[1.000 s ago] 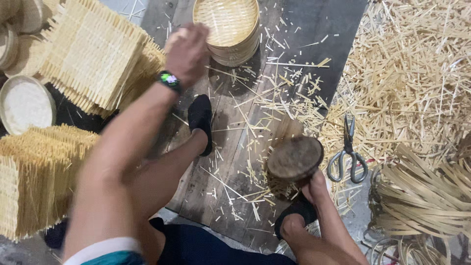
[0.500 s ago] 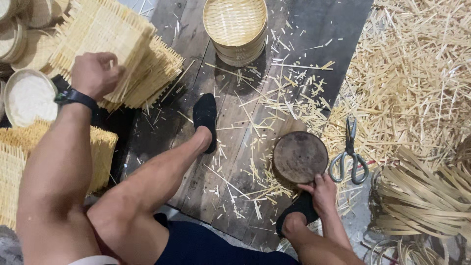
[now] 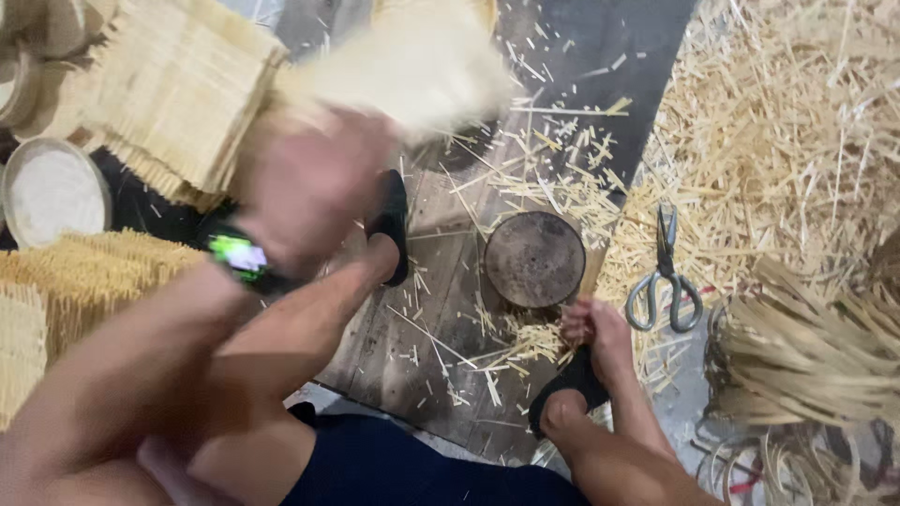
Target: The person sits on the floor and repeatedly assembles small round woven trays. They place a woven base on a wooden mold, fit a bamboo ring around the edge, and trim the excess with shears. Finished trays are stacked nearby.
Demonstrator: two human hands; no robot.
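1. The left hand (image 3: 309, 187) is raised above the left knee, badly blurred, with a wristwatch (image 3: 239, 258) on its wrist. Its fingers are closed on a pale woven mat (image 3: 412, 70), which sweeps up and to the right of the hand (also blurred, so its weave is hard to read).
2. The right hand (image 3: 591, 328) is low, just below the round wooden block (image 3: 534, 260), with its fingers curled narrow among loose bamboo slivers (image 3: 525, 342); I cannot tell whether they actually pinch any.
3. The block stands on the plank floor (image 3: 441, 290), between the person's two feet in dark slippers.
4. Scissors (image 3: 664, 276) lie just right of the block, handles toward the person, on a heap of bamboo shavings (image 3: 787, 122).
5. A bundle of long bamboo strips (image 3: 806, 356) lies farther right of the block, beyond the scissors.
6. Stacks of square woven mats (image 3: 169, 94) sit well left of the block, with a round basket lid (image 3: 52, 192) beside them and another stack (image 3: 84, 281) below that.
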